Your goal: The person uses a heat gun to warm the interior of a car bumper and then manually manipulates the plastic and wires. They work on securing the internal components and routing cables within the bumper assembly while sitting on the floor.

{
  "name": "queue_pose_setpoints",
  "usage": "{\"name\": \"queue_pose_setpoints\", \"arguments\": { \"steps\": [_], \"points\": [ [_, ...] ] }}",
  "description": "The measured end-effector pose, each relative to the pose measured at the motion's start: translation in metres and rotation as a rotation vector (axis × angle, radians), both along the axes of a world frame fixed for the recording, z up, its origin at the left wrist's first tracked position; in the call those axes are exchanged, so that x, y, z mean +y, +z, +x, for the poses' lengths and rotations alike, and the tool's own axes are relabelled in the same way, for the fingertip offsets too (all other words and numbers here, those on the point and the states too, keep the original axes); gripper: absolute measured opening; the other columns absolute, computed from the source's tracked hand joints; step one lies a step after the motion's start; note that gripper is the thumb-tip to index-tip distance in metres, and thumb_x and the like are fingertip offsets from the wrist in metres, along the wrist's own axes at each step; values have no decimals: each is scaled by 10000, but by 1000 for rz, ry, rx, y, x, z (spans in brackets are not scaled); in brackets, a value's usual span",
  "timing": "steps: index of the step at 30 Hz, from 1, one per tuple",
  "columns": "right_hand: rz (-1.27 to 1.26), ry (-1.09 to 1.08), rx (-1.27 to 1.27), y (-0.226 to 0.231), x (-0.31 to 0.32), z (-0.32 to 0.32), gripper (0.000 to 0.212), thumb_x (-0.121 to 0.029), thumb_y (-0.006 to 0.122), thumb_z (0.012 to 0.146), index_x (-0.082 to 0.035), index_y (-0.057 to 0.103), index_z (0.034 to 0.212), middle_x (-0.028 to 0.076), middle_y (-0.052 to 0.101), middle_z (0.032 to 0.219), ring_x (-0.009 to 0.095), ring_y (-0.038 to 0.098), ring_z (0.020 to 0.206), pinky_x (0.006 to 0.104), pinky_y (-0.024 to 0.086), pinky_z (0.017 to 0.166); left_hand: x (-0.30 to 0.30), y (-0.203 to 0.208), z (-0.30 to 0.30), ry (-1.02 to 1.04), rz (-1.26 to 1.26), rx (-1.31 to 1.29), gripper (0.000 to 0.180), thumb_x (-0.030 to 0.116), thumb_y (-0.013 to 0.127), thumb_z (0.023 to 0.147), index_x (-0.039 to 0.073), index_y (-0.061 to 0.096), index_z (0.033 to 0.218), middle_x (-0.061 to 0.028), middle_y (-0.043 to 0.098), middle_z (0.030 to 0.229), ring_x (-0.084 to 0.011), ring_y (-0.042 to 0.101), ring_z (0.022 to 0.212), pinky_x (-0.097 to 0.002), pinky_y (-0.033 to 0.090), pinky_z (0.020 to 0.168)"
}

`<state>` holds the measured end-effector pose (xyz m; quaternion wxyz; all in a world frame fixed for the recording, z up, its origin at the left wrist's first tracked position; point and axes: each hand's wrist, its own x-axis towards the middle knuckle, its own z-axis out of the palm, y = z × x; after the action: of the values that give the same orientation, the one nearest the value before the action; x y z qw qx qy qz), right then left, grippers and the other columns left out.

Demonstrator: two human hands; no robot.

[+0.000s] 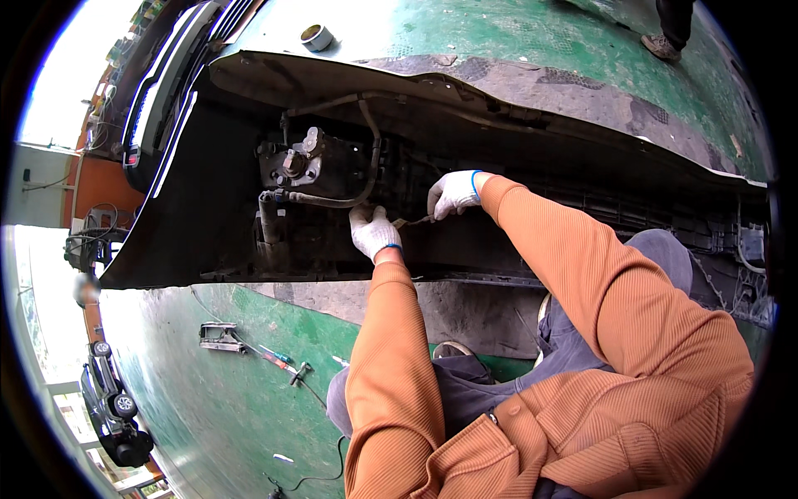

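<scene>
I look down from far away, and closest to me is the orange jacket, with gray pants bent beside it. Past the sleeves I have two hands in white gloves. The right hand pinches a thin, light wire in its fingertips. The left hand has its fingers curled at the wire's other end, but I can't tell if they hold it tight. The wire runs between the hands, over the hollow inside of a big, dark car part. Just above my left hand is a bent hose, and farther up sits a metal block with bolts. The part lies on a worn gray mat. On the green floor I see a small frame on the near side and a roll of tape on the far side. Farther off are another person's shoe and a black car.
</scene>
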<state>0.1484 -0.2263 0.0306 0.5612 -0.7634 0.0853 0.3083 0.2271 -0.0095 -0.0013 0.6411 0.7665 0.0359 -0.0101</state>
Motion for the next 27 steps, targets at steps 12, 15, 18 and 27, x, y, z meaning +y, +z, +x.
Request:
{"name": "queue_pose_setpoints", "arguments": {
  "steps": [12,15,18,27],
  "points": [
    [-163,-549,-441,15,13,29,592,-278,709,900,10,621,1409,237,734,1222,340,704,1148,392,530,1015,-3,7,-5,-11,218,-60,347,-70,712,916,-29,658,1256,-103,720,1069,-188,672,980,-335,570,818],
    [-166,-543,-434,21,20,42,789,-284,700,885,7,451,1575,286,661,1372,395,642,1277,413,488,1101,-1,-2,1,56,-205,91,348,-51,702,941,-27,645,1284,-121,714,1078,-202,701,928,-325,572,701],
    [-213,-489,-457,24,23,53,806,-293,698,876,11,442,1577,304,580,1480,411,575,1372,410,448,1156,10,-10,10,14,-260,223,336,-23,679,975,-22,625,1307,-129,711,1103,-214,732,844,-295,532,606],
    [-135,-451,-329,31,13,61,846,-248,710,849,-24,413,1610,295,665,1326,366,685,1120,403,529,965,12,-6,3,-78,-193,222,285,26,682,990,-31,603,1258,-115,708,1110,-210,744,787,-286,510,612]
  ]
}}
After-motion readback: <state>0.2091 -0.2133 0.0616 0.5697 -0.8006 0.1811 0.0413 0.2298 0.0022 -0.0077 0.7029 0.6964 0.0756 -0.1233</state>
